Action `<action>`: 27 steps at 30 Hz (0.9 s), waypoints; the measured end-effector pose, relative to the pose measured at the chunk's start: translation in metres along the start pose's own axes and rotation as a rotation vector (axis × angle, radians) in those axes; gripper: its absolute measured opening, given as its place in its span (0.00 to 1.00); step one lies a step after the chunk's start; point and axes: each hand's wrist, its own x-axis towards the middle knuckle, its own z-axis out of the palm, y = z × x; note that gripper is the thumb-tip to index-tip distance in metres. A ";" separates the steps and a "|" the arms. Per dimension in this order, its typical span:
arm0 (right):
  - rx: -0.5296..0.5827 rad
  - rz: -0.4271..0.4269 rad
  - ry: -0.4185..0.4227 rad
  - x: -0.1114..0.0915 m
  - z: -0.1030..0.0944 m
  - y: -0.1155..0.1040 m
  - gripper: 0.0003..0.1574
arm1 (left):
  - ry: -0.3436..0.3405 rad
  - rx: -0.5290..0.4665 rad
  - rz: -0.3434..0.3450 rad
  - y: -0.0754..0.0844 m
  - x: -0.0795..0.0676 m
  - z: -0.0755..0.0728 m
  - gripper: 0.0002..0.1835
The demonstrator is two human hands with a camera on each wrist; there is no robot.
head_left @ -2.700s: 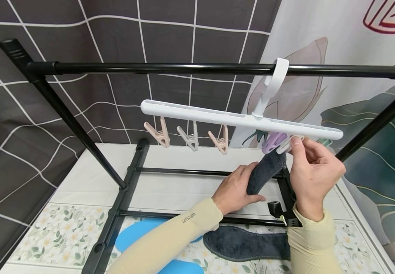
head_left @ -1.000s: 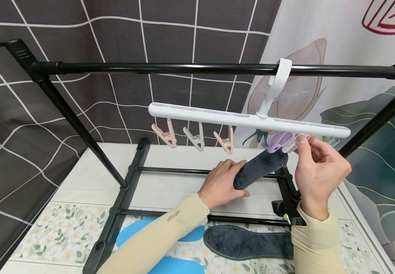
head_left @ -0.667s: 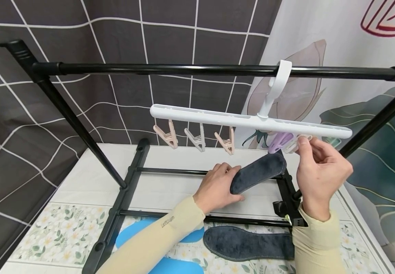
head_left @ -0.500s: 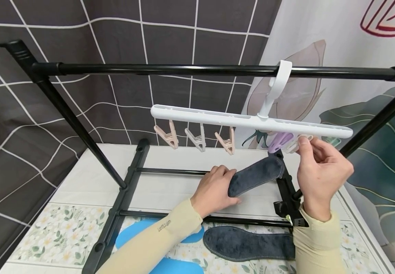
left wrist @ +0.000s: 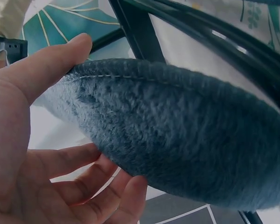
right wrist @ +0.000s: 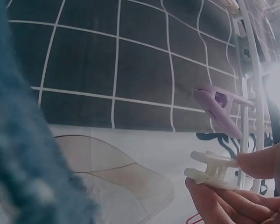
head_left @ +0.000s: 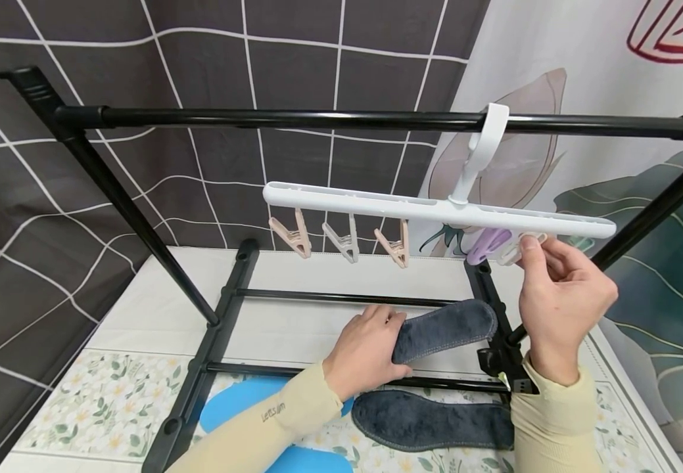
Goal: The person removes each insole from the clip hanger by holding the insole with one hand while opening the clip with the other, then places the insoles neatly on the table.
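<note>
My left hand point(head_left: 365, 345) holds a dark blue-grey fuzzy insole point(head_left: 444, 330) by its left end, tilted over the rack's base. In the left wrist view, thumb and fingers grip the edges of the insole point(left wrist: 177, 130). Up at the white clip hanger point(head_left: 436, 210), my right hand point(head_left: 566, 295) pinches a white clothespin point(right wrist: 212, 170), whose jaws stand apart with nothing between them. Beside it hangs a purple clothespin point(head_left: 488, 244), with a green one point(head_left: 580, 243) on the other side. A second dark insole point(head_left: 432, 420) lies flat on the floral cloth, partly behind the right sleeve.
The hanger hooks over the top bar point(head_left: 294, 119) of a black rack. Two pink clothespins and a grey clothespin point(head_left: 344, 240) hang from its left half. Blue insole-shaped pieces point(head_left: 311, 460) lie under the left sleeve. Lower rack bars point(head_left: 341, 297) cross the white surface.
The left hand has drawn the insole down and left, away from the clothespins; its far end has dropped from the purple and white ones. The right hand and hanger have shifted slightly right.
</note>
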 end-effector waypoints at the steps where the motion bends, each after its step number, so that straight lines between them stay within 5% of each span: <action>1: -0.003 -0.001 -0.003 0.000 0.000 0.000 0.11 | -0.002 0.001 0.006 0.001 -0.001 0.000 0.44; 27: -0.111 0.020 -0.040 0.001 -0.004 -0.001 0.15 | -0.128 0.017 0.160 0.023 -0.031 0.005 0.43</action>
